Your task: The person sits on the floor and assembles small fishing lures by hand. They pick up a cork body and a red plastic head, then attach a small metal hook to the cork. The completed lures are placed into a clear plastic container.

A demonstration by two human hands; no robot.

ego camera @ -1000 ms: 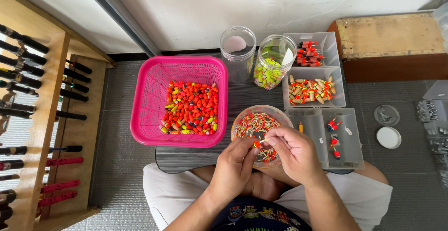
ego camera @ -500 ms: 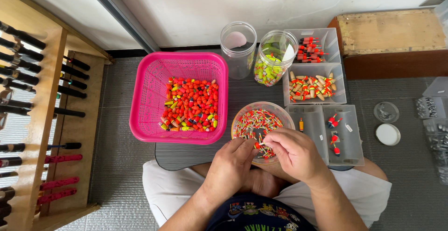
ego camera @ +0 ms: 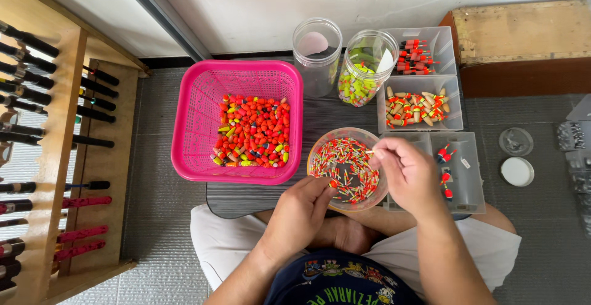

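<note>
Red, yellow and white sticks fill the round clear bowl [ego camera: 346, 168] that sits on the dark board just ahead of your knees, and both your hands work at it. Your right hand [ego camera: 409, 176] hovers over the bowl's right rim, fingers curled, thumb and forefinger pinched on what looks like one thin stick [ego camera: 370, 153]. Your left hand [ego camera: 301, 209] rests at the near rim, fingers bent, its tips pinched on a small red piece [ego camera: 333, 184]; how firmly, you cannot tell. Just left of the bowl stands the pink basket [ego camera: 239, 120] of red and orange beads; to the right, the clear trays [ego camera: 431, 132] hold finished floats, and two clear jars [ego camera: 341, 59] stand behind. A wooden rack [ego camera: 43, 157] of rods lines the far left. The bowl is light and packed, so a nudge from either wrist could tip it and scatter sticks across the grey mat [ego camera: 154, 219], and so thin a stick could slip from your pinch.
</note>
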